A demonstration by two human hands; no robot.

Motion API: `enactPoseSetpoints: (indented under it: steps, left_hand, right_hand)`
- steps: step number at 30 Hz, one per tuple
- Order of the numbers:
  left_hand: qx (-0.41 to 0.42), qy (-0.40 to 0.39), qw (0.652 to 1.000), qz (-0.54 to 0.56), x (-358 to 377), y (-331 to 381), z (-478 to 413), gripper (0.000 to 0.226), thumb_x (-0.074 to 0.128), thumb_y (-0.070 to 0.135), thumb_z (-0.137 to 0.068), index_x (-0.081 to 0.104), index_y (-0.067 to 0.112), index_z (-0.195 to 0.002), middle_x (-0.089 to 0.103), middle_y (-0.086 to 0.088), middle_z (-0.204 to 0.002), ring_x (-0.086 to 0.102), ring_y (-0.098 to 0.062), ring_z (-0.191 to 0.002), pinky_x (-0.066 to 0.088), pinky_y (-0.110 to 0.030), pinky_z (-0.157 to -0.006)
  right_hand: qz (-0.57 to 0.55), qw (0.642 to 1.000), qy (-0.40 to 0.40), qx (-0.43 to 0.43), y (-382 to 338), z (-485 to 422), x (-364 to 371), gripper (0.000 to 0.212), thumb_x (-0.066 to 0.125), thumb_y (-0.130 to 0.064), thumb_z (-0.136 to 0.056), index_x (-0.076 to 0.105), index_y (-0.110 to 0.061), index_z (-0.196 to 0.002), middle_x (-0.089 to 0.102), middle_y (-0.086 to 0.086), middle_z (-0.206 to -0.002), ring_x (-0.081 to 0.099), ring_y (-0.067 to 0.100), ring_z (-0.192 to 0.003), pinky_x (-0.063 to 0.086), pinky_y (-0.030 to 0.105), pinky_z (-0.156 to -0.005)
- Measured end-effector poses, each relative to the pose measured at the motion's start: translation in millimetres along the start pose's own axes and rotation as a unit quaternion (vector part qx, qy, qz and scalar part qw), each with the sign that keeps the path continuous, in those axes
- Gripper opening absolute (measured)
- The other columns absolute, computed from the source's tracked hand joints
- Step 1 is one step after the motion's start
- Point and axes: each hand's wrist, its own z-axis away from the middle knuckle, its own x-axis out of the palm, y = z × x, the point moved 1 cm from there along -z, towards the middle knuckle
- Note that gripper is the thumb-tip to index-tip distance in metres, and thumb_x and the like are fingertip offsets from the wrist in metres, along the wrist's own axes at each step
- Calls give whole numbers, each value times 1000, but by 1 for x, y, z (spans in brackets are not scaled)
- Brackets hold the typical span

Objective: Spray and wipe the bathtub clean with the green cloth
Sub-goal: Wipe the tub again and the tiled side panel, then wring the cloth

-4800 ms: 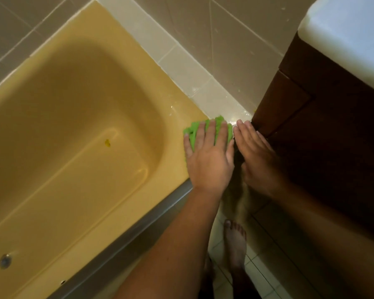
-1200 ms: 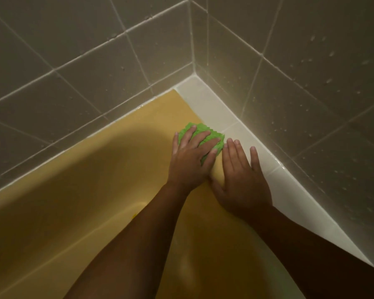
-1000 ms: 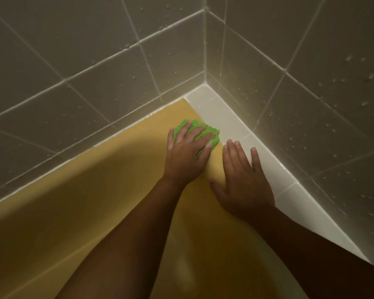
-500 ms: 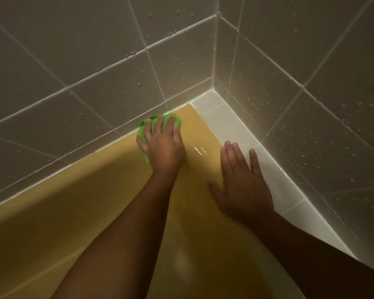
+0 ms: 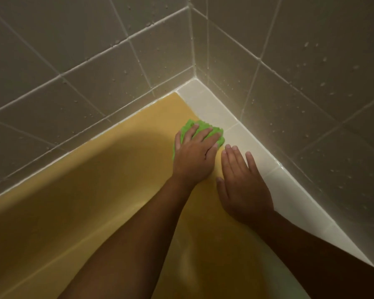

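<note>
Where the yellow bathtub (image 5: 95,190) falls into shadow at the left, I read its flat rim running toward the tiled corner. On that rim, near the corner, I have the left hand (image 5: 194,158) laid over the green cloth (image 5: 203,126), fingers spread and nearly straight, pressing the bunched cloth down on the enamel; green shows past the fingertips and beside the thumb. Just right of it, the right hand (image 5: 242,186) lies palm-down on the rim, fingers straight, holding nothing, its outer finger at the edge of the white ledge (image 5: 268,160). Further right, the grey wall tiles (image 5: 311,83) carry scattered droplets.
</note>
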Motion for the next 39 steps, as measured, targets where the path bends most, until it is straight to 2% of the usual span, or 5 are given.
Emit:
enactPoseSetpoints:
  steps: [6, 17, 22, 33, 39]
  left_hand:
    - [19, 3, 999, 30, 15, 41, 53, 40, 40, 41, -106, 63, 40, -139, 58, 12, -149, 32, -22, -152, 13, -61, -123]
    - [29, -34, 997, 55, 34, 101, 133, 40, 39, 43, -107, 62, 41, -140, 53, 12, -153, 24, -20, -156, 13, -61, -125]
    - [22, -38, 998, 47, 49, 162, 182, 41, 40, 42, -106, 63, 40, -139, 56, 11, -150, 27, -21, -154, 13, -61, -123]
    - [41, -62, 997, 5, 61, 237, 276, 41, 49, 37, -104, 60, 42, -142, 55, 12, -152, 29, -19, -155, 18, -60, -124]
    - [76, -72, 994, -32, 60, 257, 301, 44, 51, 35, -100, 60, 38, -143, 57, 9, -151, 37, -22, -152, 25, -62, -122]
  right_hand:
    - [4, 1000, 8, 8, 12, 49, 0, 68, 25, -42, -106, 35, 0, -158, 34, 21, -164, 25, 35, -156, 20, 58, -125]
    - [-1, 999, -3, 41, 38, 175, -2, 68, 23, -41, -107, 21, -1, -162, 19, 16, -170, 14, 30, -160, 16, 56, -126]
    - [-25, 999, -23, 37, 55, 246, -2, 67, 18, -41, -108, 15, -4, -164, 12, 12, -173, 5, 26, -161, 12, 54, -128]
    - [-38, 999, -27, 13, 112, 347, -2, 67, 27, -40, -107, 20, -5, -164, 14, 11, -173, 7, 24, -161, 11, 55, -128]
    - [-217, 976, -9, 27, 120, 360, 1, 68, 30, -29, -99, 23, -9, -163, 12, 2, -172, 0, 12, -160, 4, 45, -130]
